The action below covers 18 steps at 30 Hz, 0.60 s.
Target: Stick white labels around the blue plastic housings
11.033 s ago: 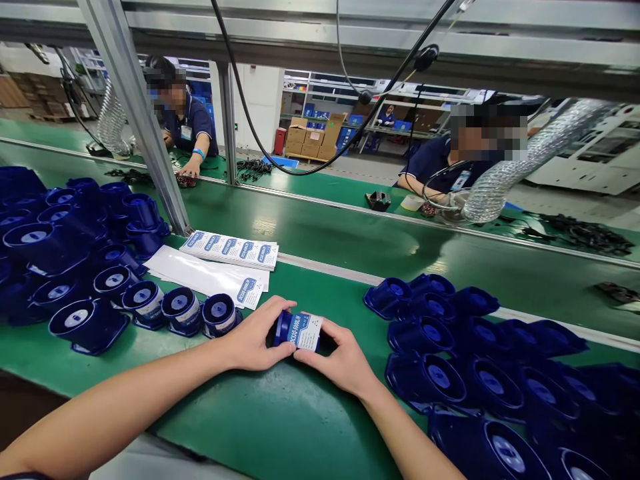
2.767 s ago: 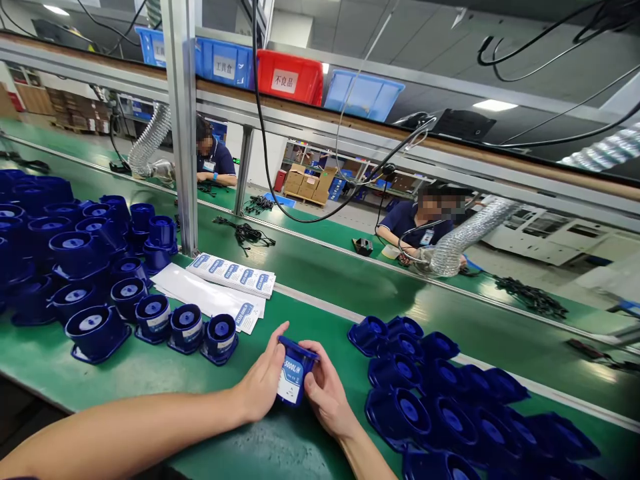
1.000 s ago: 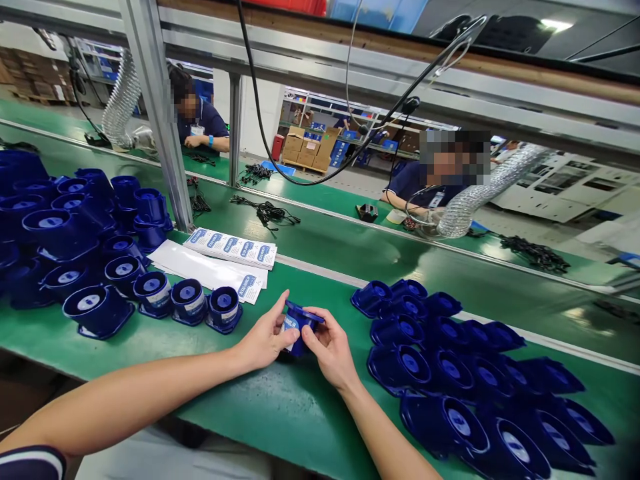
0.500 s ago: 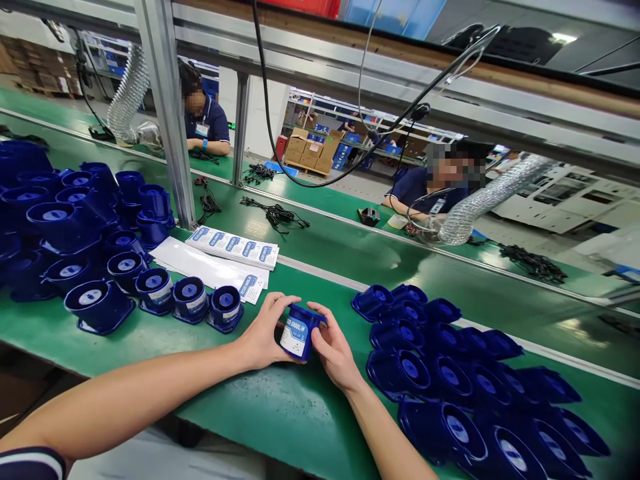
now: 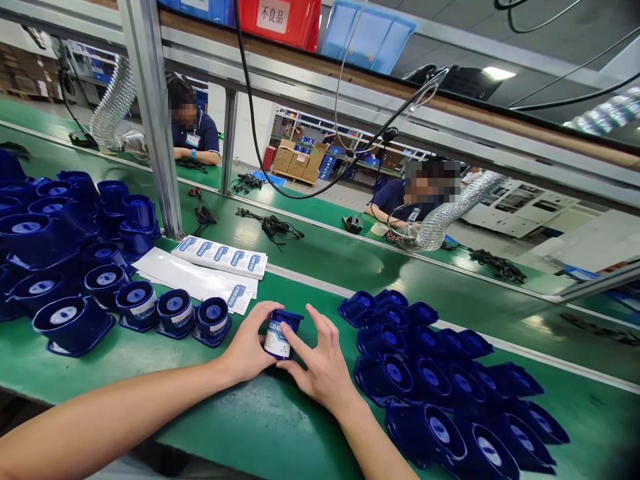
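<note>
Hands [image 5: 247,351] [image 5: 324,365] at dark-blue housing [image 5: 290,317], flanged top, blue-and-white label [image 5: 276,344].

Right hand [image 5: 321,367] covers part of the label [image 5: 275,343]

The index finger [image 5: 296,341] crosses the printed name, hiding its end, and the finer lines are too small to read. Most fingers of the left hand [image 5: 249,345] are out of sight behind the blue housing [image 5: 289,317]. Fine print on the label sheets [image 5: 220,255] is illegible. The left edge cuts off the piled housings [image 5: 37,251]; the upper edge cuts the red bin [image 5: 301,25].
</note>
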Tool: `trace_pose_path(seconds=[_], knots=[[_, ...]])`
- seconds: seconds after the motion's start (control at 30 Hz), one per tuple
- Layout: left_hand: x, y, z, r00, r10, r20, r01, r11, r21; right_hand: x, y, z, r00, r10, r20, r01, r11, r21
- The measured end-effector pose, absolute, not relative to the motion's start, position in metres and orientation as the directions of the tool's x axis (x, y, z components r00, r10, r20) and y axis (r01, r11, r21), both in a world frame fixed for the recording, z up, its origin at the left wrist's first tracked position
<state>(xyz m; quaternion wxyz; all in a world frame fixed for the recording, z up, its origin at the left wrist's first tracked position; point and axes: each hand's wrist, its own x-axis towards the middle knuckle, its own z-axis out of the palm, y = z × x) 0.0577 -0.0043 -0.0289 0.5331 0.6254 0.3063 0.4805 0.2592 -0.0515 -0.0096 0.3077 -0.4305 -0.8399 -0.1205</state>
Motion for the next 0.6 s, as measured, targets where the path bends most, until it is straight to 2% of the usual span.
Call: trace_pose_path(seconds=[0.2, 0.6], knots=[[0.056, -0.008, -0.022, 0.334, 0.893, 0.302, -0.246, -0.226, 0.943, 0.253, -0.057, -0.008, -0.375, 0.604, 0.703, 0.784, 0.611, -0.107], [0.059, -0.01, -0.024, 0.319, 0.899, 0.301, -0.306, -0.203, 0.93, 0.245, -0.062, -0.016, -0.459, 0.469, 0.754, 0.656, 0.751, -0.068]])
